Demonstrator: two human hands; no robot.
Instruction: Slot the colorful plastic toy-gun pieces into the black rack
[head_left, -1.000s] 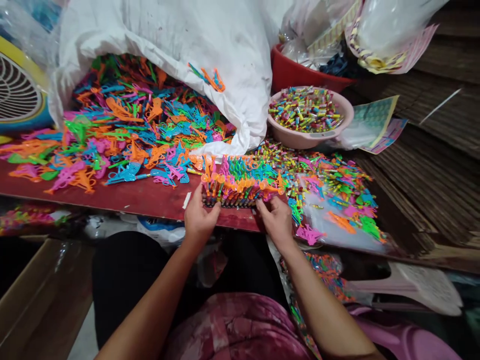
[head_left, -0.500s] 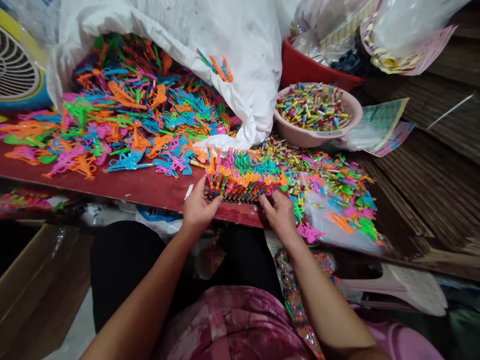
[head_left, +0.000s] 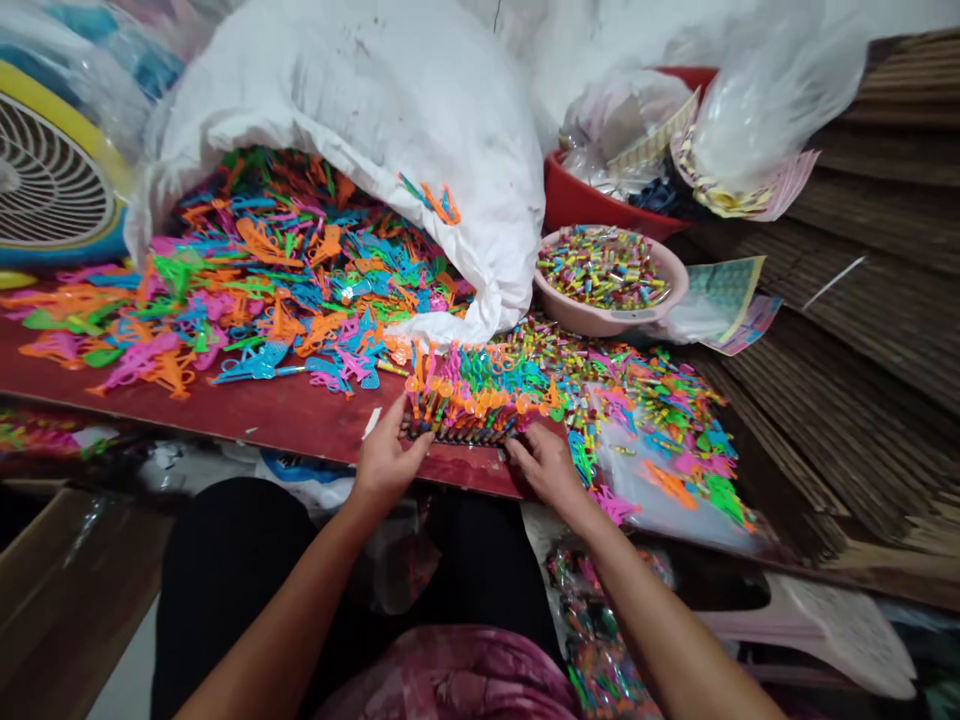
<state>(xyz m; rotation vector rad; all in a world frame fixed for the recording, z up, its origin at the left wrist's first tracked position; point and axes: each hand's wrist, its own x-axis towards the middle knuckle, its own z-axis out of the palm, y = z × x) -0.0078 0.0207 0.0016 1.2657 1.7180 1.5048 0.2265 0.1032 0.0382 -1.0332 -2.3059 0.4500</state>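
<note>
A rack of upright colourful plastic pieces, orange, pink, green and blue, stands near the front edge of the red table. My left hand grips its left end between thumb and fingers. At the right end, my right hand holds the rack the same way, fingertips partly hidden behind it. Left of the rack lies a large heap of loose plastic pieces, spilling from a white sack. Many small wrapped tubes and more pieces are spread to the right.
A pink basin full of small tubes stands behind, before a red tub of plastic bags. A yellow and blue fan is at far left. Stacked brown sheets fill the right side. Clear plastic bags lie at the front right.
The camera view has tilted upward, so the table and rack appear lower. Both hands remain at the ends of the rack.
</note>
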